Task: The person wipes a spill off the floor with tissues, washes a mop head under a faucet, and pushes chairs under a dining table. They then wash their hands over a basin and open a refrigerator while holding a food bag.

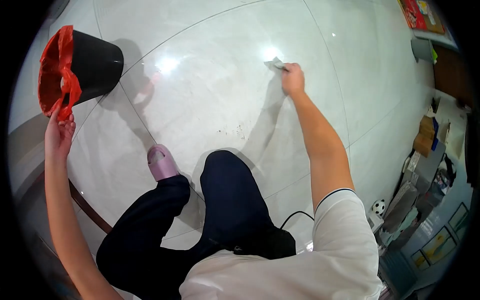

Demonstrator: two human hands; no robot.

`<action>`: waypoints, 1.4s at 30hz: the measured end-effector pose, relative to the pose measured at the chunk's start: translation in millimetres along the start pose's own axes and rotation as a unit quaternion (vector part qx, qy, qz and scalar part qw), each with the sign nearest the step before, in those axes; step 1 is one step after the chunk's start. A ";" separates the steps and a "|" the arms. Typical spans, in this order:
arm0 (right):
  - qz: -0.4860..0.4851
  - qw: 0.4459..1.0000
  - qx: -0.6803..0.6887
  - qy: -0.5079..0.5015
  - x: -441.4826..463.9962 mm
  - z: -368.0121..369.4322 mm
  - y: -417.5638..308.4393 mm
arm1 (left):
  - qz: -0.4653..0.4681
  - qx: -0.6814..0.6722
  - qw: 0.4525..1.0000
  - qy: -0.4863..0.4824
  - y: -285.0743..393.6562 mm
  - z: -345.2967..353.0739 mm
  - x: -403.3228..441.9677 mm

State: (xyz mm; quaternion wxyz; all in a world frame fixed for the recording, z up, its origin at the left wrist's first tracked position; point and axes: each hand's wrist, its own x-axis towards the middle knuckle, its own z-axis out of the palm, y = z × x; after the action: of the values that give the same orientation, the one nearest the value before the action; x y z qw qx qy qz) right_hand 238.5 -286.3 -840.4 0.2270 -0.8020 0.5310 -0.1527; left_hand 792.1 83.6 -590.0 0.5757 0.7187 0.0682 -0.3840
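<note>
My left hand [61, 132] is closed on the edge of a red plastic bag [68, 75] that lines a black trash bin [97, 65]. The bin leans over with its mouth facing left; whether its base touches the floor I cannot tell. My right hand [293, 80] reaches forward over the shiny tiled floor [200, 90], fingers pinched on a small, crumpled, greyish tissue or cloth [274, 63]. Dark crumbs [239, 131] lie scattered on the tile between my right hand and my knee.
My foot in a pink slipper [162, 162] is planted below the bin. A curved dark wooden bar [89, 207] runs by my left leg. Along the right side are a grey container [423, 50], cardboard boxes [425, 136] and a small football [378, 207]. A black cable [297, 213] loops beside my hip.
</note>
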 end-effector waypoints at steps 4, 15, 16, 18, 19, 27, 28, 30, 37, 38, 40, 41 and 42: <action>-0.139 0.989 0.032 0.030 -95.6 27.7 -20.3 | 0.025 -0.049 0.998 -0.022 -7.6 -51.1 50.2; 0.068 0.991 0.112 -0.019 -243.5 9.5 -37.0 | 0.006 0.024 0.997 0.075 -8.1 -41.5 79.9; 0.144 0.987 0.073 -0.022 -260.8 2.2 -26.3 | 0.003 0.023 0.995 0.098 -12.5 -33.7 70.0; 0.218 0.975 0.035 -0.027 -269.9 1.4 -26.4 | 0.005 0.035 0.993 0.113 -19.4 -12.3 39.3; 0.215 0.975 0.018 -0.049 -271.1 5.8 -34.6 | 0.005 0.037 0.995 0.088 -24.1 -7.6 28.0; 0.175 0.980 0.091 -0.027 -223.5 64.4 -121.2 | 0.004 0.059 0.998 0.008 -61.0 84.3 -71.8; 0.172 0.980 0.094 -0.028 -218.0 66.1 -128.9 | 0.012 0.049 0.999 0.019 -60.8 94.9 -80.3; 0.208 0.961 0.168 -0.067 -205.0 71.6 -142.3 | -0.003 0.058 0.998 -0.025 -66.6 95.2 -85.8; 0.244 0.781 0.549 -0.170 -133.9 -69.4 -269.7 | -0.073 0.252 0.965 0.008 -33.4 102.4 -193.2; 0.213 0.770 0.576 -0.173 -122.9 -91.9 -297.1 | -0.025 0.270 0.962 0.019 -31.0 99.5 -200.2; 0.137 0.754 0.615 -0.184 -97.3 -114.2 -348.5 | 0.056 0.214 0.974 -0.048 -22.8 104.3 -200.1; 0.066 0.800 0.567 -0.185 -84.0 -128.2 -377.4 | 0.120 0.173 0.972 -0.103 -16.7 110.3 -198.3; 0.001 0.839 0.513 -0.181 -70.2 -131.5 -398.4 | 0.131 0.181 0.967 -0.122 -7.7 118.3 -190.5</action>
State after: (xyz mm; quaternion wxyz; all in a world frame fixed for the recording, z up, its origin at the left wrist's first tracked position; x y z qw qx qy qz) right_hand 459.1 -115.6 -519.3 0.6980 -0.5838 0.3271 -0.2549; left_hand 599.4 47.5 -480.9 0.4853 0.7614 -0.1673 -0.3959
